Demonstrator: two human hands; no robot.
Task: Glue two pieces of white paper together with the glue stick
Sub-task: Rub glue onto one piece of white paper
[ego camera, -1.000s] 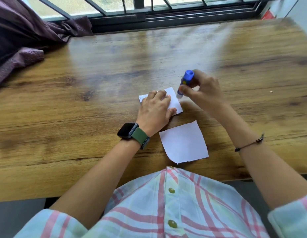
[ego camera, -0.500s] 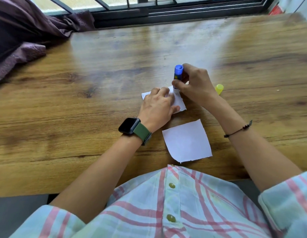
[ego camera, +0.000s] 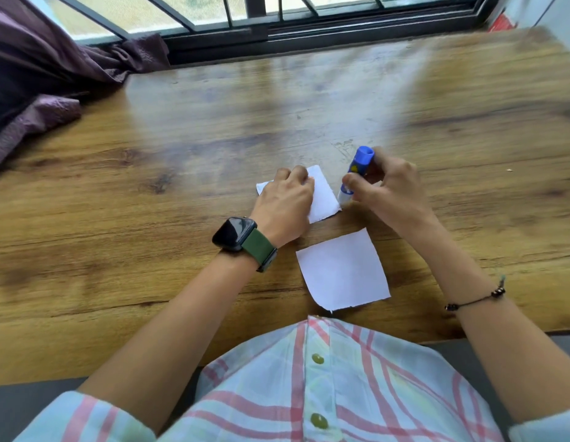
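A wooden table [ego camera: 150, 218] set against a barred window is shown, with a purple curtain [ego camera: 38, 90] bunched at its far left corner. The farther piece of white paper [ego camera: 323, 199] is pinned flat to the table under the left hand [ego camera: 285, 202], whose fingers are curled down onto the sheet, knuckles raised, pressing it rather than gripping it; a dark watch on a green strap [ego camera: 245, 242] is worn at that wrist. The glue stick [ego camera: 354, 175] is held in the right hand [ego camera: 385, 193], pinched between thumb and curled fingers, tilted with its blue end up and away and its pale tip lowered to the right edge of the held sheet. Whether the tip is actually touching the paper cannot be told. A second piece of white paper [ego camera: 342, 271] lies untouched nearer the body, just apart from the first. The gluing stroke appears to be at or near the sheet's edge; it would be done best with light, even pressure, drawn outward from the holding fingers so the thin paper is not buckled or dragged, and with the edges and corners covered before the second sheet is laid on. The right wrist, on which a thin cord bracelet [ego camera: 475, 301] is worn, is held raised off the table.
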